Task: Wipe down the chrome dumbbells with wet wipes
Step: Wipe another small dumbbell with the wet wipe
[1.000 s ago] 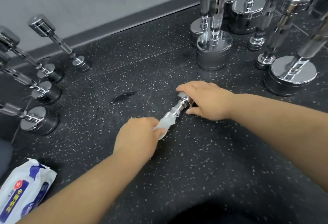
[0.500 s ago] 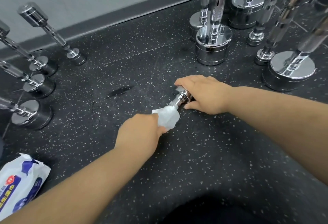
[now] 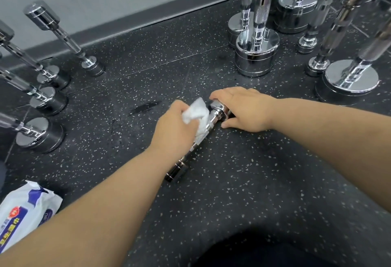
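A small chrome dumbbell [image 3: 198,139] lies slanted on the black speckled floor, its near head towards me and its far head up to the right. My right hand [image 3: 245,111] grips the far head, with the thumb on the floor side. My left hand [image 3: 174,124] holds a bunched white wet wipe [image 3: 195,114] against the handle just below that far head. The knurled middle of the handle and the near head show bare below my left hand.
Several upright chrome dumbbells [image 3: 257,55] stand at the back right, and several more [image 3: 40,133] at the left. A pack of wet wipes [image 3: 23,211] lies at the lower left. A grey wall base [image 3: 148,14] runs along the back. A wet streak [image 3: 146,106] marks the floor.
My left hand has slid the wipe up the handle towards the far head, uncovering the lower handle and near head. My right hand has stayed on the far head.
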`<act>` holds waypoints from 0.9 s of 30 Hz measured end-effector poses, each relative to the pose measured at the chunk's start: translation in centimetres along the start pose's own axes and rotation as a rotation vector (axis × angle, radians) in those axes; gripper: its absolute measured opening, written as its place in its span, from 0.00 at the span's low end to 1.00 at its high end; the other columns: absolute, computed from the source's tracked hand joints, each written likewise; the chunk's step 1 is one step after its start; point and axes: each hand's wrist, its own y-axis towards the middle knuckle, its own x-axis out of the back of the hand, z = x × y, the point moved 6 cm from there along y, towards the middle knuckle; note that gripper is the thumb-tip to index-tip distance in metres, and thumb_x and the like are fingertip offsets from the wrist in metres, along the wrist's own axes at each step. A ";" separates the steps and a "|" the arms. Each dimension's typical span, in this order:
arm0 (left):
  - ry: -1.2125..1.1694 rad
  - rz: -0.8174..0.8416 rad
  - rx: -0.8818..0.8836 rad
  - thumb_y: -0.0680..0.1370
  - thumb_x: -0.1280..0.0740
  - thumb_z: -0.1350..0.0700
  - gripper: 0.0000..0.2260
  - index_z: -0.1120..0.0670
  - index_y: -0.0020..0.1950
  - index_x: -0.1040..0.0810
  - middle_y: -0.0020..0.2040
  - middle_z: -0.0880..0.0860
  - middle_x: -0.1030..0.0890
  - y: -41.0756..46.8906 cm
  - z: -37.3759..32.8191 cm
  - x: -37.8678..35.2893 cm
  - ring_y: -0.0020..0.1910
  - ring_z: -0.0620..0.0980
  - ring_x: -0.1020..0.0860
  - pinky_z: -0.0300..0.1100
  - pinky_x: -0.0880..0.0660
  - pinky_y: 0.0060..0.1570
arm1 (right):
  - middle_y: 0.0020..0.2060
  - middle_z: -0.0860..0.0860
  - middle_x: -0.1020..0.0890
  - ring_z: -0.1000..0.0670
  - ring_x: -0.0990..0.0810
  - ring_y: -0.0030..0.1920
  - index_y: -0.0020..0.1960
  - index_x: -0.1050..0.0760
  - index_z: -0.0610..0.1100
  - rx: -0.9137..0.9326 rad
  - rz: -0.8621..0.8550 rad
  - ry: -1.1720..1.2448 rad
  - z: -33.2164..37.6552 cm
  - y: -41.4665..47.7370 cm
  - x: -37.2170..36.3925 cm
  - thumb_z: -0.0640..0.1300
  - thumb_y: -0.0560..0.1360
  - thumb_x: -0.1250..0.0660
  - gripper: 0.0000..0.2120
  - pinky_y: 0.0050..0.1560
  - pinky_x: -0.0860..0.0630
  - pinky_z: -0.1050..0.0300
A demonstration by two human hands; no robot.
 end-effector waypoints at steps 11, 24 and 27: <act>0.611 0.015 -0.248 0.83 0.41 0.56 0.11 0.51 0.65 0.28 0.47 0.55 0.20 -0.6 -1.8 -1.6 0.43 0.56 0.24 0.49 0.27 0.43 | 0.68 0.50 0.31 0.47 0.34 0.69 0.75 0.44 0.51 0.012 -0.015 0.034 -0.2 0.2 -0.1 0.52 0.76 0.30 0.33 0.67 0.38 0.47; 0.636 0.076 -0.128 0.82 0.42 0.60 0.07 0.53 0.58 0.29 0.41 0.52 0.29 -1.1 -2.4 -2.8 0.41 0.54 0.28 0.48 0.32 0.39 | 0.66 0.52 0.30 0.47 0.33 0.67 0.74 0.43 0.52 -0.004 -0.031 0.060 -0.4 0.1 -0.2 0.52 0.76 0.30 0.33 0.67 0.37 0.47; 0.507 0.088 -0.137 0.84 0.42 0.55 0.08 0.54 0.47 0.26 0.43 0.53 0.26 -0.3 -1.6 -1.8 0.44 0.55 0.25 0.48 0.29 0.42 | 0.66 0.52 0.30 0.48 0.33 0.67 0.75 0.43 0.52 -0.005 -0.013 0.036 -0.1 0.3 0.0 0.52 0.76 0.30 0.33 0.67 0.37 0.47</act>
